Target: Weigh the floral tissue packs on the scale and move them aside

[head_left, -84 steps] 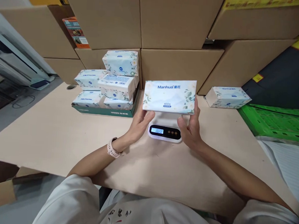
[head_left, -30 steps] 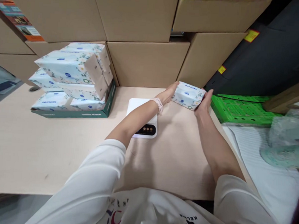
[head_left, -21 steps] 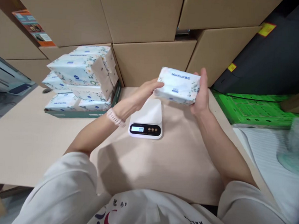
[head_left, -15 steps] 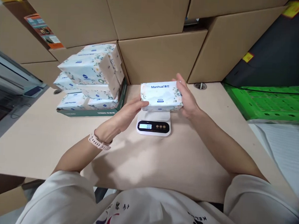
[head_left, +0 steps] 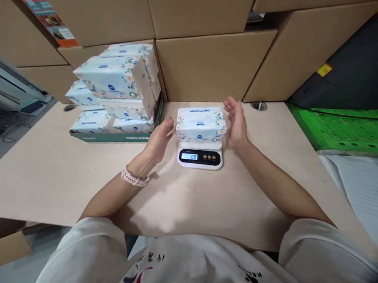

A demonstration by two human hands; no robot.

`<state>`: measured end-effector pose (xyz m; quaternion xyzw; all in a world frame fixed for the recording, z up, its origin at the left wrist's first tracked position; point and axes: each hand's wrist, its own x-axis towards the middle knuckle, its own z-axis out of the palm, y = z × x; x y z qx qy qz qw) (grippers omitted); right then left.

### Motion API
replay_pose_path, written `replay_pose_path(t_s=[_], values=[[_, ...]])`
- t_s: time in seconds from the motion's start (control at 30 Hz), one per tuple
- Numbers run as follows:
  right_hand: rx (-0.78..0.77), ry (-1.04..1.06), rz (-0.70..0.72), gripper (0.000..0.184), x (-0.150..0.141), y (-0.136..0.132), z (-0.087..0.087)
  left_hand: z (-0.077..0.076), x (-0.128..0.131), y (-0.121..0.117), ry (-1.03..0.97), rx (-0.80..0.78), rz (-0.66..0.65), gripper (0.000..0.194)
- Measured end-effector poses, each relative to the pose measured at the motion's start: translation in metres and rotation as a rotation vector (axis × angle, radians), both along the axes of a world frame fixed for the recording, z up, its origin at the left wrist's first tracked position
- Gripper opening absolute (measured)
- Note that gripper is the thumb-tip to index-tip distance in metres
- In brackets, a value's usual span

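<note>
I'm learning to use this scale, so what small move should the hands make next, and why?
Probably draw the left hand and right hand slightly further from the tissue pack: it sits on the scale with both hands apart from it, yet the display reads 0.0, so the reading may need a moment untouched.

Both arms reach forward, forearms converging. Left forearm (head_left: 106, 198) enters from 8 o'clock, slanting toward 2; pale pink, slotted strap (head_left: 133, 177) around its wrist. Bare left hand (head_left: 158, 144) at 9 o'clock, near centre, on edge, fingers slightly curved and aimed toward 1, wrist cocked a little toward 12. Right forearm (head_left: 278, 182) enters from 4 o'clock, slanting toward 10. Bare right hand (head_left: 237, 126) between 2 and 3, upright, fingers extended toward 11. Palms face each other, well apart. Upper arms in short white fabric sleeves (head_left: 90, 248); white-shirted torso (head_left: 195, 264) at 6.
</note>
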<state>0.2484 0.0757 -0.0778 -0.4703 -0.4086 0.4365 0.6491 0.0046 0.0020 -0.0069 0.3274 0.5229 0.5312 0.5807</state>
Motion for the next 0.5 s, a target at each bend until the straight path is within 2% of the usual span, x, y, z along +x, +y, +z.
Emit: replay_pose_path(t_s=[0.07, 0.17, 0.3, 0.5], values=[[0.029, -0.028, -0.171, 0.069, 0.010, 0.003, -0.012, -0.013, -0.002, 0.007, -0.029, -0.038, 0.141, 0.016], [-0.019, -0.025, -0.327, 0.068, 0.021, 0.007, -0.033, -0.032, 0.000, 0.014, -0.084, -0.104, 0.239, 0.014], [-0.020, -0.050, -0.296, 0.068, 0.021, 0.009, -0.044, -0.048, 0.004, 0.019, -0.122, -0.130, 0.299, 0.013], [-0.020, -0.088, -0.259, 0.072, 0.017, 0.009, -0.043, -0.055, -0.005, 0.024, -0.125, -0.122, 0.239, 0.016]])
